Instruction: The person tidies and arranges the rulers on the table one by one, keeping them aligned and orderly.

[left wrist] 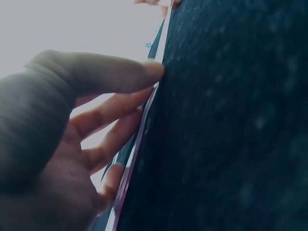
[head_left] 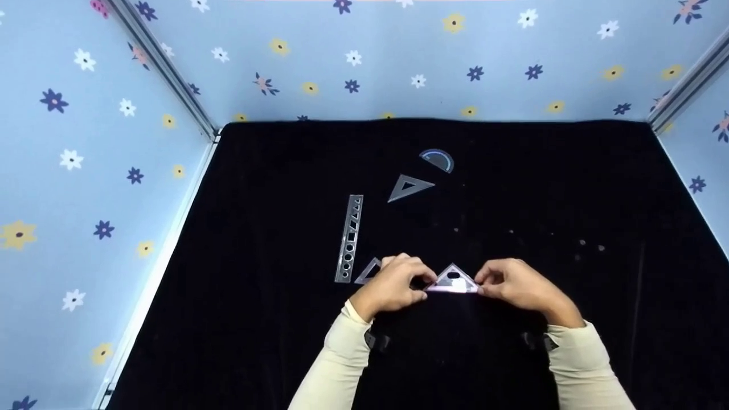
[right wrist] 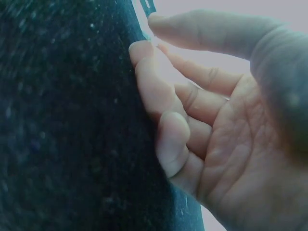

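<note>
A small clear triangular set square [head_left: 453,280] with a pink lower edge is held just above the black cloth, near the front middle. My left hand [head_left: 427,282] pinches its left corner and my right hand [head_left: 483,284] pinches its right corner. In the left wrist view, the left hand [left wrist: 151,82] has thumb and fingers closed on the thin pink edge [left wrist: 138,147]. The right wrist view shows the right hand [right wrist: 147,34] with thumb over curled fingers, and a sliver of the set square [right wrist: 147,6] above them. Both arms wear cream sleeves.
On the black cloth [head_left: 569,188] lie a clear stencil ruler [head_left: 349,238], a second clear triangle [head_left: 409,187], a half-round protractor [head_left: 437,159], and another small triangle [head_left: 368,273] partly hidden behind my left hand. Blue flowered walls [head_left: 85,171] enclose three sides.
</note>
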Demonstrator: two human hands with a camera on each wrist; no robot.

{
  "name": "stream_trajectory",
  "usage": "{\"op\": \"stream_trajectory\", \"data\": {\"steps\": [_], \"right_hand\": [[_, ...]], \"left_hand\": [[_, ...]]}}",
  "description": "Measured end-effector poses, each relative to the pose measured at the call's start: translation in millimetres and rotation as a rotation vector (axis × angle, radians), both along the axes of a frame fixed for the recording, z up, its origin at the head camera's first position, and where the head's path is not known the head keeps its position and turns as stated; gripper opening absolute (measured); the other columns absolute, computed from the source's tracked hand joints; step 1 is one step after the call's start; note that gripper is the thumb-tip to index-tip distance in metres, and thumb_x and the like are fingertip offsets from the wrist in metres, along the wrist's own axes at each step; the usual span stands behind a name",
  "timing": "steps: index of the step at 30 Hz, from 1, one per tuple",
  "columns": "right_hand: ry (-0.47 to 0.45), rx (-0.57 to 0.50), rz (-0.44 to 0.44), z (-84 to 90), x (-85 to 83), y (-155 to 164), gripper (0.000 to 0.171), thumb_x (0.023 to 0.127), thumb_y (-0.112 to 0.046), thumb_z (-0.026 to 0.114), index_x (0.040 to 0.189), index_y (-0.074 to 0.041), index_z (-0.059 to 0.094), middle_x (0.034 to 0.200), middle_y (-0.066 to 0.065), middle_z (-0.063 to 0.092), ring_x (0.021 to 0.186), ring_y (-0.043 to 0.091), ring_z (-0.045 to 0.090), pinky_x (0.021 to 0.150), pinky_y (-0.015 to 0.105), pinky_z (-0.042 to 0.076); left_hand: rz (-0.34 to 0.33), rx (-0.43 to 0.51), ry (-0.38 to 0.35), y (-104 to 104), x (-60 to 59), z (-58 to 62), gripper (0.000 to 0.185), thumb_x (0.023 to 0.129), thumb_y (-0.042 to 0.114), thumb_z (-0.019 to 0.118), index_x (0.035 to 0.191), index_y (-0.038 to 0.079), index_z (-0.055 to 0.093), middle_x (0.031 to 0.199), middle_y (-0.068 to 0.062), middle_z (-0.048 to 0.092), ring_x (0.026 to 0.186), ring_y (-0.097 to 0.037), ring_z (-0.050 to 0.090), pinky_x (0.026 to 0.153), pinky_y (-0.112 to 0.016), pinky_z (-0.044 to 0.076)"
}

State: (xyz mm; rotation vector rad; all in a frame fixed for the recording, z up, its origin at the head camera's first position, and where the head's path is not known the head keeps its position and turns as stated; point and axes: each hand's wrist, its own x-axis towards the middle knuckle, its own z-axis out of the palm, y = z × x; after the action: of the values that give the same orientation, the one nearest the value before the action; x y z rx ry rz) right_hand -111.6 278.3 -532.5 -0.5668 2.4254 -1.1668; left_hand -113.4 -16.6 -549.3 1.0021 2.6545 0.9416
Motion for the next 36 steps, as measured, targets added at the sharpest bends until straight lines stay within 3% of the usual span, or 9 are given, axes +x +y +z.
{"op": "stream_trajectory", "data": {"steps": [5, 11, 19, 36], "right_hand": [[0.008, 0.011, 0.0, -0.4, 0.2, 0.5, 0.01, 0.086, -0.009, 0.075, 0.096, -0.012, 0.072, 0.08, -0.005, 0.068, 0.073, 0.015, 0.064, 0.065, 0.028, 0.053], [0.015, 0.008, -0.008, -0.7, 0.3, -0.1, 0.011, 0.086, -0.012, 0.076, 0.096, -0.012, 0.072, 0.08, -0.005, 0.068, 0.074, 0.015, 0.064, 0.066, 0.028, 0.053], [0.016, 0.012, -0.003, 0.8, 0.7, 1.0, 0.01, 0.086, -0.012, 0.076, 0.096, -0.013, 0.072, 0.08, -0.005, 0.068, 0.073, 0.015, 0.064, 0.066, 0.028, 0.053], [0.036, 0.041, 0.018, 2.3, 1.3, -2.3, 0.008, 0.085, -0.012, 0.077, 0.091, -0.013, 0.073, 0.078, -0.007, 0.067, 0.071, 0.013, 0.063, 0.064, 0.028, 0.052]], "left_hand": [[-0.046, -0.02, -0.046, -2.4, -0.9, 0.3, 0.038, 0.08, 0.016, 0.081, 0.117, 0.022, 0.073, 0.112, 0.013, 0.065, 0.104, -0.008, 0.052, 0.098, -0.034, 0.032], [-0.047, -0.019, -0.046, -1.5, -2.7, -2.5, 0.039, 0.081, 0.013, 0.08, 0.118, 0.022, 0.073, 0.113, 0.012, 0.066, 0.104, -0.008, 0.053, 0.103, -0.034, 0.032], [0.017, -0.022, -0.009, 5.0, -1.4, -1.8, 0.032, 0.08, 0.022, 0.083, 0.111, 0.024, 0.075, 0.102, 0.014, 0.065, 0.098, -0.007, 0.051, 0.091, -0.033, 0.033], [0.064, -0.066, 0.063, 5.3, 3.4, 0.1, 0.015, 0.082, 0.027, 0.081, 0.097, 0.024, 0.076, 0.092, 0.014, 0.062, 0.094, -0.008, 0.05, 0.093, -0.036, 0.034]]}}
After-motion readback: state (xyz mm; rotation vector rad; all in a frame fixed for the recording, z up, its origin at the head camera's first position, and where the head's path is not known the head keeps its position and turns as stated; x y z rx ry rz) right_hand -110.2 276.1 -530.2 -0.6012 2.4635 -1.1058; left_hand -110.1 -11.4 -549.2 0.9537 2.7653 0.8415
